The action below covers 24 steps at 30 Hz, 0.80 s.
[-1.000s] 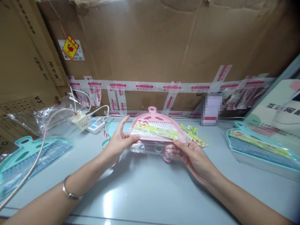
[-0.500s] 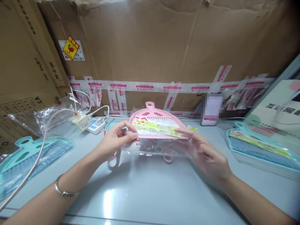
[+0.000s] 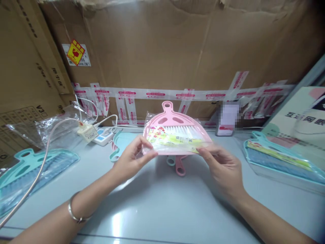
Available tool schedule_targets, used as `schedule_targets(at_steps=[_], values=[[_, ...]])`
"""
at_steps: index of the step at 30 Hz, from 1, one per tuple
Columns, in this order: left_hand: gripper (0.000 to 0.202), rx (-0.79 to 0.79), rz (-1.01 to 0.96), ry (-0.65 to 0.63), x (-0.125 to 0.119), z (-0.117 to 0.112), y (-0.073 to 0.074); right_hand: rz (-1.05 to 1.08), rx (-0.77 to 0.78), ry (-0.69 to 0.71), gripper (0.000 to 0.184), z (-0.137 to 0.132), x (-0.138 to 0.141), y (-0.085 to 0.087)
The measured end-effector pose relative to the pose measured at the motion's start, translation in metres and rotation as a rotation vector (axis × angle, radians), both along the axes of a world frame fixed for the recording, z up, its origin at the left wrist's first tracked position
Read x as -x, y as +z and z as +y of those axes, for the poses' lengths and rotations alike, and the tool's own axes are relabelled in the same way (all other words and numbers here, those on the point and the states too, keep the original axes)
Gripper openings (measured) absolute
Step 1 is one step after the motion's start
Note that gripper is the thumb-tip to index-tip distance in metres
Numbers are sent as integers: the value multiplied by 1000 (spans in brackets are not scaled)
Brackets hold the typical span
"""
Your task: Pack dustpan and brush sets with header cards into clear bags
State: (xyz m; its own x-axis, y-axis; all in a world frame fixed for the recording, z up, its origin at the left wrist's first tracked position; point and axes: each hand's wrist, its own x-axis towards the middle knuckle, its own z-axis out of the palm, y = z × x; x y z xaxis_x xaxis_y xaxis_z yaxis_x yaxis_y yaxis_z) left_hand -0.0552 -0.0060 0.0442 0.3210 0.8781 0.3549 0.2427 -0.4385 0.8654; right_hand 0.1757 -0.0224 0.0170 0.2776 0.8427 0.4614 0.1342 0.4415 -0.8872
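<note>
A pink dustpan (image 3: 174,119) with a white-bristled brush (image 3: 186,130) is held up at the middle, in a clear plastic bag with a printed yellow-green label (image 3: 177,139). My left hand (image 3: 134,154) pinches its left lower edge between thumb and fingers. On the right lower corner, my right hand (image 3: 223,164) is closed, thumb in front and fingers partly hidden behind. Below and behind the packet, a teal dustpan (image 3: 123,140) and a pink handle end (image 3: 180,166) lie on the table, mostly covered from view.
Bagged teal dustpans with brushes lie at left (image 3: 27,169) and right (image 3: 279,154). A power strip (image 3: 103,136), a charger (image 3: 87,131) and a cable stand at the back left. A phone (image 3: 226,118) leans against a large cardboard box (image 3: 152,51) behind the table.
The pink dustpan packet has risen slightly and tilted to face me more. The bag's loose flap below it no longer hangs down, and my right hand now grips the lower right corner.
</note>
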Motion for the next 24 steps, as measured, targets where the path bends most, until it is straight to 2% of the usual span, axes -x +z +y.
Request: schedule_targets(at_steps=[3, 4, 6, 8, 10, 12, 13, 16, 18, 24], values=[[19, 74, -75, 89, -11, -4, -7, 87, 21, -24, 10, 1, 7, -4], [20, 92, -69, 109, -12, -4, -9, 137, 31, -2, 22, 2, 9, -5], [21, 121, -57, 136, -12, -3, -10, 228, 49, 91, 59, 4, 11, -8], [19, 159, -120, 147, -11, -1, -11, 277, 65, 186, 90, 5, 12, -9], [35, 220, -245, 144, -10, 2, -10, 312, 107, 219, 102, 7, 10, -10], [60, 288, -333, 118, -10, 4, -8, 353, 176, 250, 97, 9, 9, -10], [64, 312, -346, 92, -9, 5, -7, 368, 209, 279, 88, 9, 8, -9], [48, 318, -311, 7, -6, 9, -7, 383, 281, 362, 54, 11, 6, -7], [41, 316, -278, -19, -2, 13, -8, 393, 323, 352, 39, 13, 6, -7], [49, 473, -152, -178, 15, 27, -13, 405, 368, 312, 37, 19, 5, -13]])
